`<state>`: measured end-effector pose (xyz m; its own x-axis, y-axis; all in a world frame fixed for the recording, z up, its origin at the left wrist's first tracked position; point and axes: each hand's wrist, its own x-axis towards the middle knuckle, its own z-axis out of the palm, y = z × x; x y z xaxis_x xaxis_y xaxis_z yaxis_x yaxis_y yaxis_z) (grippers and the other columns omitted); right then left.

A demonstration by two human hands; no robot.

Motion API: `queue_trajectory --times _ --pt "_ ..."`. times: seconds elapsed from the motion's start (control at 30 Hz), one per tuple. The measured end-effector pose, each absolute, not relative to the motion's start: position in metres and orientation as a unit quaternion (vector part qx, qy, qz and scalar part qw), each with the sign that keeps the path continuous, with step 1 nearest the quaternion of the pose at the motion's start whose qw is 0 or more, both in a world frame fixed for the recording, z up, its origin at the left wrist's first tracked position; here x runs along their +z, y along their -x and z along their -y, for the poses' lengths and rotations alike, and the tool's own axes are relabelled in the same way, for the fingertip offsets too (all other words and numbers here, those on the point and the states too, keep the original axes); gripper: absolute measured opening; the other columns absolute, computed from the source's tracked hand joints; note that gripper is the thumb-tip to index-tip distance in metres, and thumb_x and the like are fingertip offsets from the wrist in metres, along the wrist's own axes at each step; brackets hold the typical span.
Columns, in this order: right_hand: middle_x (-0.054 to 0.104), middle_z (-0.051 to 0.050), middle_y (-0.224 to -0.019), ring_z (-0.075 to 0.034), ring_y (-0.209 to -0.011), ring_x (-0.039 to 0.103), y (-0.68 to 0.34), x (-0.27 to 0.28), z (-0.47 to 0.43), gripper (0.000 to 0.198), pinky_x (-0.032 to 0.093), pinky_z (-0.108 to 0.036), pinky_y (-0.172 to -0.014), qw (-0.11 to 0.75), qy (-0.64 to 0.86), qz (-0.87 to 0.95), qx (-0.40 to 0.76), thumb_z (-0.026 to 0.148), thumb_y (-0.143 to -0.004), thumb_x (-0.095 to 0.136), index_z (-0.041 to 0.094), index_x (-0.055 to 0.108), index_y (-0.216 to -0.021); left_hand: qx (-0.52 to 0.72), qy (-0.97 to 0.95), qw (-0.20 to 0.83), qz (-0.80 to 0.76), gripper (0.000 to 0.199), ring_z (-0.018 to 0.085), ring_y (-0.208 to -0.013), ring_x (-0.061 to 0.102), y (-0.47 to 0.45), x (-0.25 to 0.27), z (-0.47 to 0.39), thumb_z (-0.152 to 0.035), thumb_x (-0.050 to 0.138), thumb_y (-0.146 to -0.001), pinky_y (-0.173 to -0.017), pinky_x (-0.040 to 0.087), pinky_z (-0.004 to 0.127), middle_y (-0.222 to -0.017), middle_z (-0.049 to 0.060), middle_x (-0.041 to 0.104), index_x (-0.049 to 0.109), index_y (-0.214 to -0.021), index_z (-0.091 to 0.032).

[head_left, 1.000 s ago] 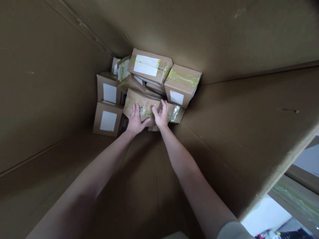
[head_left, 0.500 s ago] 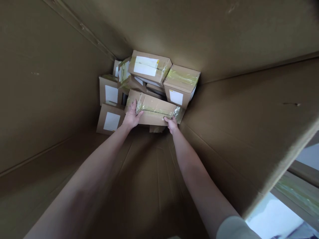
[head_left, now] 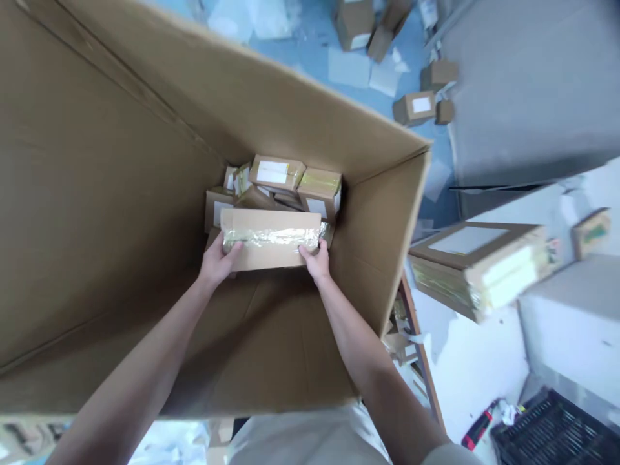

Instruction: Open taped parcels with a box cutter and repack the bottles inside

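Note:
Between my two hands is a long brown cardboard box point(head_left: 274, 257) with shiny clear tape along its middle. My left hand point(head_left: 217, 259) grips its left end, thumb on the near face. At the right end my right hand point(head_left: 316, 259) holds it the same way, its thumb on the taped face. Both hands are inside a big, deep cardboard carton point(head_left: 382, 239). Behind the held box, several smaller taped boxes with white labels are piled, among them a labelled box point(head_left: 277, 169) and a box with yellowish tape point(head_left: 320, 183).
Right of the carton, a taped box point(head_left: 477, 258) with a white label rests near a white surface. A black plastic crate point(head_left: 557, 429) and a red-and-black tool point(head_left: 478, 429) are at the lower right. Loose boxes point(head_left: 416, 106) lie on the blue floor point(head_left: 310, 45) beyond.
The held box has come up off the pile toward me and turned more level. My view has drawn back, so the carton's rim and the room around it now show.

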<state>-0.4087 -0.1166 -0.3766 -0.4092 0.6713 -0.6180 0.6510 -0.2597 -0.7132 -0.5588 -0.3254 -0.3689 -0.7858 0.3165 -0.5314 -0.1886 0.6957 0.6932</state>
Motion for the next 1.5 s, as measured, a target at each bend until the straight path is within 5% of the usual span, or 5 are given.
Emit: queue_trajectory --times 0.3,0.63,0.93,1.23,1.5 --pt "0.059 -0.008 -0.124 -0.024 -0.111 0.058 0.321 -0.139 0.104 0.058 0.048 -0.038 -0.096 0.105 0.326 0.68 0.648 0.045 -0.075 0.07 0.024 0.053 -0.127 0.368 -0.047 0.267 -0.889 0.046 0.035 -0.09 0.068 0.523 -0.113 0.365 -0.058 0.057 -0.068 -0.078 0.058 0.049 -0.084 -0.001 0.074 0.062 -0.105 -0.03" --pt "0.065 -0.007 -0.119 -0.025 -0.107 0.061 0.114 -0.025 0.038 0.044 0.05 -0.038 -0.09 0.219 0.331 0.681 0.615 0.048 -0.082 0.063 0.024 0.062 -0.119 0.486 -0.104 0.433 -0.752 0.054 0.032 -0.084 0.071 0.369 0.002 0.298 -0.06 0.075 -0.054 -0.073 0.06 0.047 -0.084 -0.003 0.076 0.057 -0.097 -0.033" --pt "0.07 -0.009 -0.113 -0.028 -0.108 0.061 -0.048 -0.048 -0.107 0.046 0.047 -0.044 -0.093 0.269 0.438 0.672 0.534 0.056 -0.079 0.062 0.021 0.069 -0.108 0.537 -0.17 0.549 -0.618 0.065 0.028 -0.103 0.067 0.204 -0.034 0.14 -0.052 0.077 -0.063 -0.094 0.052 0.044 -0.109 0.016 0.07 0.047 -0.109 -0.016" --pt "0.072 -0.008 -0.105 -0.025 -0.099 0.064 0.002 -0.1 -0.234 0.051 0.05 -0.041 -0.087 0.266 0.408 0.679 0.549 0.058 -0.074 0.06 0.019 0.069 -0.105 0.616 -0.212 0.448 -0.612 0.054 0.024 -0.115 0.061 0.164 -0.107 0.054 -0.038 0.074 -0.072 -0.099 0.049 0.043 -0.13 0.018 0.058 0.043 -0.111 -0.018" --pt "0.066 -0.01 -0.123 -0.025 -0.116 0.057 0.037 -0.132 -0.248 0.057 0.039 -0.044 -0.106 0.237 0.392 0.705 0.541 0.059 -0.075 0.056 0.018 0.067 -0.114 0.575 -0.121 0.473 -0.656 0.065 0.027 -0.109 0.065 0.178 -0.146 0.039 -0.043 0.077 -0.07 -0.094 0.052 0.047 -0.127 0.021 0.06 0.039 -0.116 -0.018"
